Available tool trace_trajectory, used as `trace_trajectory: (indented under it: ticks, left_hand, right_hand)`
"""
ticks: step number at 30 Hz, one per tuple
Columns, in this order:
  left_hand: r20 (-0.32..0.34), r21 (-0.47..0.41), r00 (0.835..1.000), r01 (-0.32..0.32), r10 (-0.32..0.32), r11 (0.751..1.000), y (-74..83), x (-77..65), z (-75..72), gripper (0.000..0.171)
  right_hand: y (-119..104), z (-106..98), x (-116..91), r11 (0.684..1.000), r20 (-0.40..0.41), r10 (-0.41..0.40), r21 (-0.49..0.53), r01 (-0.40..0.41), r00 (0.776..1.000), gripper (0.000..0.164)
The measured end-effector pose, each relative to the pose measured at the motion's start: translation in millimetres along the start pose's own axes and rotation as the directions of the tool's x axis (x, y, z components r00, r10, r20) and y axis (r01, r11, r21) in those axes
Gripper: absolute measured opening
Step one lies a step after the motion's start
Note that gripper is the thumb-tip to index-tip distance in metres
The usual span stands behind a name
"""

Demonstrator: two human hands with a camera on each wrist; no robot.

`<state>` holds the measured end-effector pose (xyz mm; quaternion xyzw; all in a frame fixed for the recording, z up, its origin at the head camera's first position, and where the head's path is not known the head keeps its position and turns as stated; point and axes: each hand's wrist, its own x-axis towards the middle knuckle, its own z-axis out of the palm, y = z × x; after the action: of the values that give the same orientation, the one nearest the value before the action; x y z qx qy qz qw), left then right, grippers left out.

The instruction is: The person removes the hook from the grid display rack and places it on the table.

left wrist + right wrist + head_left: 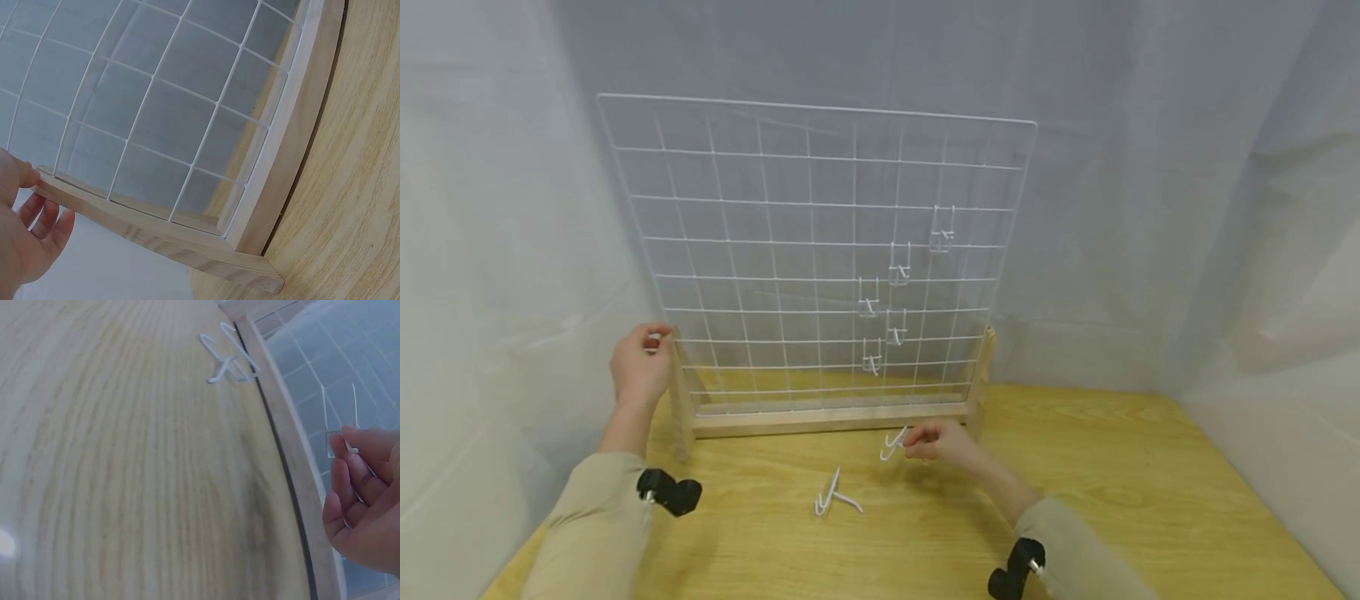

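From left to right: left hand (642, 362), with thumb and fingers pinching the top of the left post of a wooden stand (681, 400); white wire grid (816, 278) standing in the stand on a yellow wood-grain table (1075, 467); loose hook (832, 492), white, lying in front; five hung hooks (898, 271), staggered across the grid's right half; held hook (897, 444), near the stand's base bar, prongs leftward; right hand (943, 443), fingertips and thumb grasping that hook.

the desk (1075, 467) looks smooth, grained wood; the stand (835, 422), matt bare wood; grid (813, 242) and hooks (832, 493), white-coated metal wire.
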<state>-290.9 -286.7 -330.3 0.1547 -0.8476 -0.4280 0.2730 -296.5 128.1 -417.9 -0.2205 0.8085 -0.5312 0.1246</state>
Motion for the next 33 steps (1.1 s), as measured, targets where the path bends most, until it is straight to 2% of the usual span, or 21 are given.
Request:
trace_trajectory:
  ticks: [5, 18, 26, 33]
  left_hand:
    - [-0.004, 0.002, 1.0, 0.001, -0.001, 1.0, -0.2, -0.2, 0.1, 0.031]
    - [-0.026, -0.01, 1.0, -0.013, 0.013, 1.0, 0.5, -1.6, 0.8, 0.031]
    - [-0.018, -0.015, 1.0, -0.002, 0.002, 1.0, -0.5, -1.1, 0.4, 0.032]
    - [-0.016, -0.005, 1.0, -0.011, 0.011, 1.0, -0.1, -0.9, 0.1, 0.031]
  right_hand:
    - [7, 11, 0, 0.998, 0.056, 0.018, -0.055, -0.015, 0.998, 0.014]
    - [20, 30, 3, 0.999, 0.119, 0.039, -0.034, -0.036, 0.992, 0.012]
    - [19, 37, 3, 0.996, 0.125, 0.08, -0.047, -0.075, 0.989, 0.01]
    - [17, 40, 4, 0.997, 0.142, 0.078, -0.033, -0.074, 0.987, 0.01]
